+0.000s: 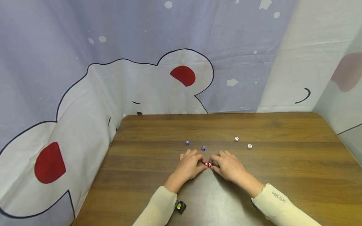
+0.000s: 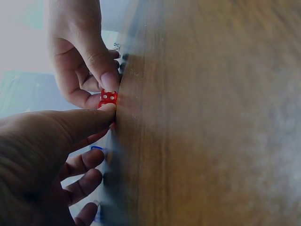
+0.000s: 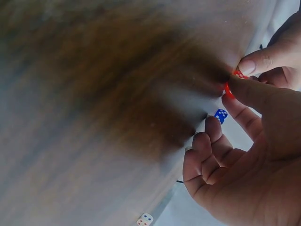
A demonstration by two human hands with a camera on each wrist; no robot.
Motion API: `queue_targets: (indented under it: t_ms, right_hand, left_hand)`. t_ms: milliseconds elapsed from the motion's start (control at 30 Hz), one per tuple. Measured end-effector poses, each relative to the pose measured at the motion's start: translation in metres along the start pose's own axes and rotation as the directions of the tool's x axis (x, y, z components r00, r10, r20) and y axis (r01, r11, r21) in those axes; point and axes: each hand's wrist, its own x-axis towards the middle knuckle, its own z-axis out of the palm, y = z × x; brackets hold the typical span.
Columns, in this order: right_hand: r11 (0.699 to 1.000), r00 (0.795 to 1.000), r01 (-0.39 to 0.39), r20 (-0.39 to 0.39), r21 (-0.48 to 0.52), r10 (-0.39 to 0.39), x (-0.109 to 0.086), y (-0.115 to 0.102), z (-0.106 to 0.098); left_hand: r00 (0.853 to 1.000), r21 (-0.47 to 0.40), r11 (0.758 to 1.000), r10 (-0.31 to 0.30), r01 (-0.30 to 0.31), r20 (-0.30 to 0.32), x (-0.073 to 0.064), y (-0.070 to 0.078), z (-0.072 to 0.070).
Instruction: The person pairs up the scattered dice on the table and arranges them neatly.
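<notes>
Two red dice meet side by side on the wooden table (image 1: 152, 150). My left hand (image 1: 188, 164) pinches the left red die (image 1: 206, 164) between thumb and forefinger. From the other side, my right hand (image 1: 228, 165) grips the right red die (image 1: 210, 164) the same way. In the left wrist view, white pips show on a red die (image 2: 109, 97) between both hands' fingertips. The remaining fingers of the right hand (image 3: 263, 155) curl loosely in the right wrist view, with a blue die (image 3: 220, 116) showing beyond them.
Just beyond the left hand lie two blue dice, one (image 1: 187, 142) farther left and one (image 1: 203, 148) nearer the middle. Two white dice, one (image 1: 236, 138) behind the other (image 1: 249, 146), lie beyond the right hand. A patterned curtain (image 1: 240, 56) hangs along the table's back edge.
</notes>
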Motion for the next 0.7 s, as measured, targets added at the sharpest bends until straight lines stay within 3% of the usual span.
queue_targets:
  t_ms: [700]
  right_hand:
    - [1.0, 1.0, -0.01, 0.0, 0.01, 0.01, 0.0012, 0.001, 0.0027]
  left_hand:
    - [1.0, -0.042, 0.999, 0.012, -0.012, 0.005, 0.0003, -0.0044, -0.0018]
